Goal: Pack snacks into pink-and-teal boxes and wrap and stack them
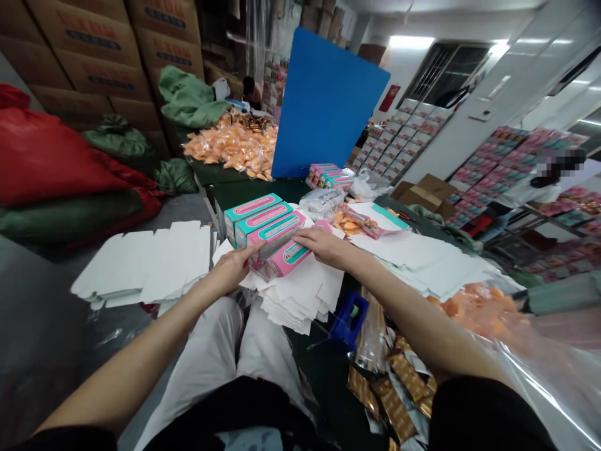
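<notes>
A row of small cartons stands in front of me: two teal boxes [259, 216] on the left and a pink box [275, 230] beside them. A second pink box [287, 255], with a clear front end, lies at the right of the row. My left hand [229, 270] grips the near left end of the first pink box, index finger stretched along it; its other fingers are partly hidden. My right hand [322, 245] is bent over the far end of the second pink box, fingertips on its top. Beneath the boxes is a stack of white flat cartons [300, 297].
A blue tape dispenser [348, 321] and gold sachets [399, 388] lie at right. More flat cartons [145, 263] are at left. Behind stand a blue panel [328, 106], orange packets [235, 144] and finished boxes [328, 176]. Another person [530, 188] is at far right.
</notes>
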Demonstrator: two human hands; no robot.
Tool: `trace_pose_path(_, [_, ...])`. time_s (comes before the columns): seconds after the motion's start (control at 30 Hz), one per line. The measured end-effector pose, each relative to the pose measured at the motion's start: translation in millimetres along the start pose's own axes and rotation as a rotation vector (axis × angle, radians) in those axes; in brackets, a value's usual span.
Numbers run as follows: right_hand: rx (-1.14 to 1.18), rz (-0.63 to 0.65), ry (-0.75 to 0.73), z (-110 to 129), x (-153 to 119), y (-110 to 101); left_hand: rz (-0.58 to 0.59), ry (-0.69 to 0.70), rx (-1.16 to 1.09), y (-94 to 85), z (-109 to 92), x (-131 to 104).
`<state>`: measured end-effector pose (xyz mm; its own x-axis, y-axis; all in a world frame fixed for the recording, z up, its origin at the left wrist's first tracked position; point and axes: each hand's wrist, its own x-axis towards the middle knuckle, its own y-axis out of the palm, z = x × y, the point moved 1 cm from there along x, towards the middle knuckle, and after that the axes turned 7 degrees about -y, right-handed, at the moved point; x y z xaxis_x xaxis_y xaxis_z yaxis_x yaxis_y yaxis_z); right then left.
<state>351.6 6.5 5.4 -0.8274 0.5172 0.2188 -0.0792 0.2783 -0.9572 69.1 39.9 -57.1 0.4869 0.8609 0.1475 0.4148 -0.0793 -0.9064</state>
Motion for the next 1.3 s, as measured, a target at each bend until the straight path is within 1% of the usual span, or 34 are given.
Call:
trace_pose_path(0.1, [0.023, -0.006, 0.022, -4, 1, 8, -0.009, 0.001, -0.011, 1.2, 1, 0])
trace_pose_path(0.2, [0.043, -0.021, 0.025, -2, -3, 8, 0.002, -0.007, -0.015, -1.0, 0, -1])
trace_pose_path(0.27, [0.049, -0.012, 0.033, 3, -8, 1, 0.008, -0.003, -0.028, -3.4, -2, -2])
trace_pose_path(0.43, [0.056, 0.019, 0.107, 12, -21, -28, 0.02, 0.015, -0.047, -6.1, -4, -3])
trace_pose_path(0.53, [0.061, 0.014, 0.117, 10, -21, -35, 0.015, 0.023, -0.06, -4.7, -2, -2])
trace_pose_path(0.63, [0.067, -0.011, 0.1, 4, -15, -28, 0.001, 0.036, -0.098, -3.5, -1, -2])
trace_pose_path(0.8, [0.106, -0.02, 0.045, -7, 0, -6, 0.01, 0.014, -0.105, -2.6, 0, -2])
trace_pose_path(0.93, [0.138, -0.042, 0.06, -17, 4, 7, -0.001, 0.01, -0.092, 0.1, 2, 0])
trace_pose_path(1.03, [0.129, -0.112, 0.141, -26, 2, 11, -0.017, 0.03, -0.1, 1.0, 3, -1])
trace_pose_path(1.13, [0.067, -0.221, 0.28, -29, -1, 14, -0.003, 0.026, -0.101, -0.3, 2, -1])
trace_pose_path(1.23, [-0.043, -0.334, 0.486, -19, -5, 24, 0.007, -0.014, -0.097, -1.4, 2, -1])
trace_pose_path(1.3, [-0.064, -0.374, 0.59, -7, -8, 35, 0.004, -0.027, -0.099, -1.2, 2, -1])
